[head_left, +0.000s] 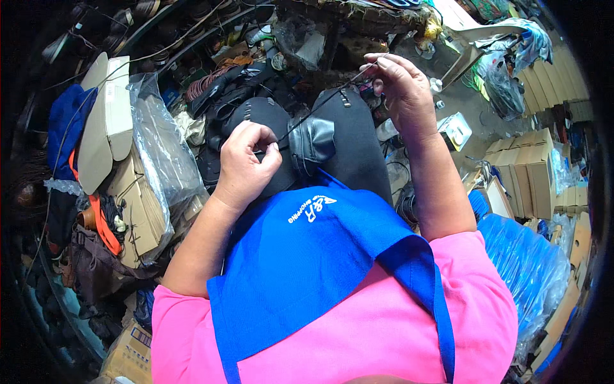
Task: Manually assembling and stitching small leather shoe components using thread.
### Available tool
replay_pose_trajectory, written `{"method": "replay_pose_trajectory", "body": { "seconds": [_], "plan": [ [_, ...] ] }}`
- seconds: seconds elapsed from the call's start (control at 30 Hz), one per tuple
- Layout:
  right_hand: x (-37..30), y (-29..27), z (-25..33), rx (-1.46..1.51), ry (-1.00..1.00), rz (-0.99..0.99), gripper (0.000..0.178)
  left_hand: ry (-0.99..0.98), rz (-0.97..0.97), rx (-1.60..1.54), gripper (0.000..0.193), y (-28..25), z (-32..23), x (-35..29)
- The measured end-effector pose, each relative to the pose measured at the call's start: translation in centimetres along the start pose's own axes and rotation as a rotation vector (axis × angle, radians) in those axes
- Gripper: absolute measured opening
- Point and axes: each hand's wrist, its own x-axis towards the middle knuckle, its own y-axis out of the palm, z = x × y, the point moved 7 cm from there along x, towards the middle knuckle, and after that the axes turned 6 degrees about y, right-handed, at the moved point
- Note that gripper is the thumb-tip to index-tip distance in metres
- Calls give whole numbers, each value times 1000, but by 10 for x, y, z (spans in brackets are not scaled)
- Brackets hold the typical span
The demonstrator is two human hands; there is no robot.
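Note:
A thin dark thread [342, 86] runs taut on a slant between my two hands, above my lap. My left hand [246, 160] is closed, thumb and forefinger pinching the thread's lower end. Higher up and farther to the right, my right hand [404, 86] pinches its upper end with the fingertips; whether a needle is there is too small to tell. A shiny black leather-like piece [313, 142] lies on my lap between the dark-clothed knees, just right of my left hand. The blue apron [294, 256] covers my front below it.
Flattened cardboard [118, 121] and a clear plastic bag [157, 141] stand close on the left. Stacked cardboard boxes [524, 173] and a blue plastic-wrapped bundle [521, 275] are on the right. A cluttered bench [364, 16] borders the far side.

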Motion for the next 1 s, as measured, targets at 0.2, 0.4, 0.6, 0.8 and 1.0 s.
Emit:
{"method": "replay_pose_trajectory", "body": {
  "seconds": [0.2,0.4,0.6,0.8,1.0],
  "plan": [
    [-5,6,5,-50,11,26,22,-296,-178,-322,59,-24,47,3],
    [-14,41,16,-131,-17,154,17,-66,52,-371,29,-10,-19,50],
    [-19,59,21,-137,-52,231,18,-136,176,-558,16,18,-37,56],
    [-21,62,20,-142,-44,226,18,-177,186,-596,15,20,-36,54],
    [-21,64,17,-143,-87,211,16,-191,123,-694,11,21,-33,54]
  ]
}}
